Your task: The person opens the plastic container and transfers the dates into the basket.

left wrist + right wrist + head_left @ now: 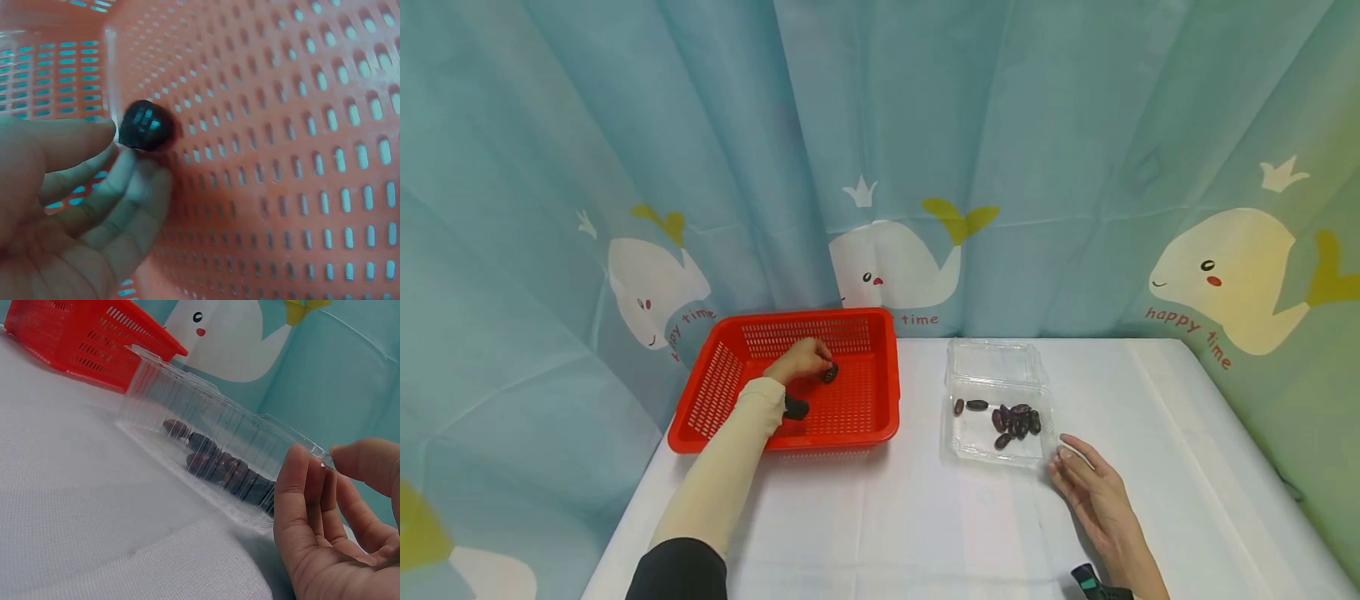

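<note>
The left hand [801, 360] is clamped on one dark fruit [147, 125], with the thumb on one side and fingers on the other. That fruit is inside the red basket [852, 404], which sits at 10 o'clock on the white surface [917, 517]. I cannot tell if the fruit touches the basket. The right hand [1097, 500] is clamped on the clear box [976, 429]: it pinches the rim at the box's 4 o'clock corner. The box is at 1 o'clock on the surface, and its lid [996, 364] is open at the 12 o'clock side. In the box, most of the other fruits [1018, 421] bunch up toward 3 o'clock, and two lie near 10 o'clock. A blue cloth [1060, 150] with whales [895, 267] hangs at 12 o'clock.
</note>
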A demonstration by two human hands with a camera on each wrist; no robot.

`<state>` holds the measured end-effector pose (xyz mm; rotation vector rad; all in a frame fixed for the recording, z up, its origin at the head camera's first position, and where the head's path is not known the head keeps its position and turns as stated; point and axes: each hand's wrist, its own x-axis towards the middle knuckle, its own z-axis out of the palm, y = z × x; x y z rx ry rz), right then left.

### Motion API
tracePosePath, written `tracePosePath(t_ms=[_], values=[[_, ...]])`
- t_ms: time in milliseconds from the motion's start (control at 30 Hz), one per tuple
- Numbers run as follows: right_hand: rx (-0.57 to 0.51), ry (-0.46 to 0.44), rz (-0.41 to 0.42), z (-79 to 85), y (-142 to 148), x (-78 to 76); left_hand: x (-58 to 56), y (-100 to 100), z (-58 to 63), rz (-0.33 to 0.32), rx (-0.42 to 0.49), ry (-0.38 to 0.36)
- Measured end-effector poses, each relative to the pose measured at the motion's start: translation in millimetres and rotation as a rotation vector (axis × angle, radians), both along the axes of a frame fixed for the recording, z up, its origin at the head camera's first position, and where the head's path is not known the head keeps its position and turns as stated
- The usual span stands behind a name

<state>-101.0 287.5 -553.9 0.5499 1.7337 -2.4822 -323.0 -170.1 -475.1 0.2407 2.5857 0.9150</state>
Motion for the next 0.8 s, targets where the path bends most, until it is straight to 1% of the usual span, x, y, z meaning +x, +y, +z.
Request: tracePosePath(t_ms=[100,167,367,500,600,733,800], values=[[0.007,-0.001,0.000,-0.5,0,-0.5,2.6,-1,5.2,0.007,0.021,-0.031],[0.011,-0.006,-0.004,-0.5,0,-0.6,3.9,0,10.1,-0.002,0.023,-0.037],[-0.002,-0.015,-0.013,0.1,0,-0.1,7.2,6,24.4,-0.051,0.015,-0.001],[-0.018,-0.004,-0.012,0.2,0,0.1,12.8,12,34.1,-0.057,0.023,0.022],[-0.022,-0.002,-0.013,0.5,0,-0.1,17.5,17,39.9,-0.051,0.061,0.029],[-0.016,-0.010,-0.013,0.8,-1,0.1,25.3,27,49.5,-0.024,0.143,-0.001],[-0.012,-0.015,-0.013,1.0,-1,0.3,30.0,33,55.7,-0.008,0.167,-0.016]])
